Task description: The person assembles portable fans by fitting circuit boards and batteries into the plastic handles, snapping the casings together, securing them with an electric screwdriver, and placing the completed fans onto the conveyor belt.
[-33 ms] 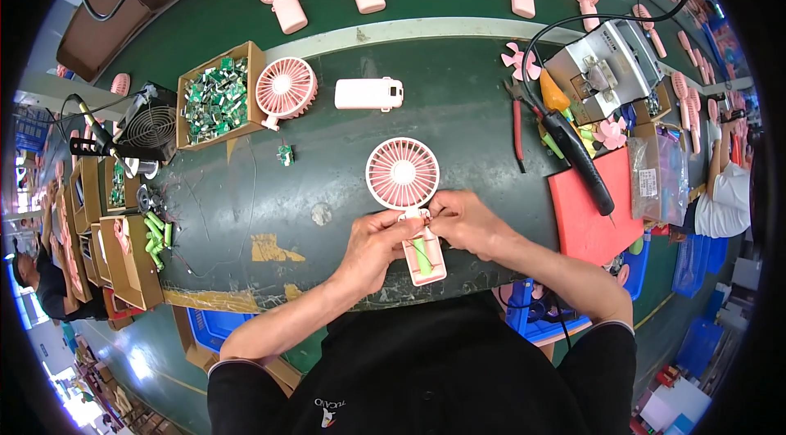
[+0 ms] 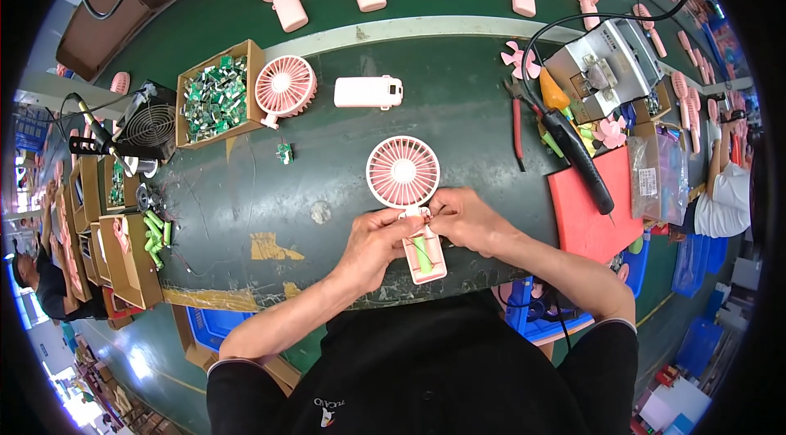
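The left hand and right hand both pinched the open handle of a pink handheld fan, a green battery lying inside it, at the near edge of the dark table. Farther off sat a box of green circuit boards and a red mat.

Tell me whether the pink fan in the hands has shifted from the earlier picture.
No. The pink fan sits at the same spot relative to the white handle cover lying beyond it; the left hand and right hand hold its handle as before.
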A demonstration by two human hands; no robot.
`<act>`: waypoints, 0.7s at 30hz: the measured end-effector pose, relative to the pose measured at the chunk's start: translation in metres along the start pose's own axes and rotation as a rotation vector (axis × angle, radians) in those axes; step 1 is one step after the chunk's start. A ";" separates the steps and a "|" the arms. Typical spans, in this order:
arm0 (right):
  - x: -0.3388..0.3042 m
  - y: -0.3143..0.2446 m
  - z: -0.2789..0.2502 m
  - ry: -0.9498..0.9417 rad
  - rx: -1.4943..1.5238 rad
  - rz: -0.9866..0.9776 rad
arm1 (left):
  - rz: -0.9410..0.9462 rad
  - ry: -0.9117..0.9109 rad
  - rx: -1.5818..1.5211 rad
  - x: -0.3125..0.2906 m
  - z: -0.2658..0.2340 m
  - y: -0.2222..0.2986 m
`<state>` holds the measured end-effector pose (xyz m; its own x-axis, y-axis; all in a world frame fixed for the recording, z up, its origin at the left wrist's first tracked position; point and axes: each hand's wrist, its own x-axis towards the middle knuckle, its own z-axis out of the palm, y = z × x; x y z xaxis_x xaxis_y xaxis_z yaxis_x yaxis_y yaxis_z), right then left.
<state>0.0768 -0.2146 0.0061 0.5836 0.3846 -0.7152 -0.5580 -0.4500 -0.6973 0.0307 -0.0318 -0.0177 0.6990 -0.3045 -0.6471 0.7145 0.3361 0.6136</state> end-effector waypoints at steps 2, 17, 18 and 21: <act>0.021 0.038 0.001 0.039 -0.059 -0.211 | -0.017 -0.033 0.010 0.001 0.001 0.003; 0.013 0.039 -0.010 0.131 -0.173 -0.320 | 0.107 -0.234 0.219 -0.001 -0.003 0.007; 0.012 0.039 -0.010 0.132 -0.170 -0.318 | 0.103 -0.235 0.219 -0.001 -0.002 0.007; 0.008 0.036 -0.007 0.130 -0.111 -0.262 | 0.100 -0.209 0.247 0.000 -0.001 0.006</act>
<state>0.0659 -0.2334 -0.0238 0.7736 0.3956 -0.4950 -0.3151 -0.4377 -0.8421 0.0350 -0.0294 -0.0146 0.7389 -0.4660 -0.4867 0.6097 0.1550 0.7773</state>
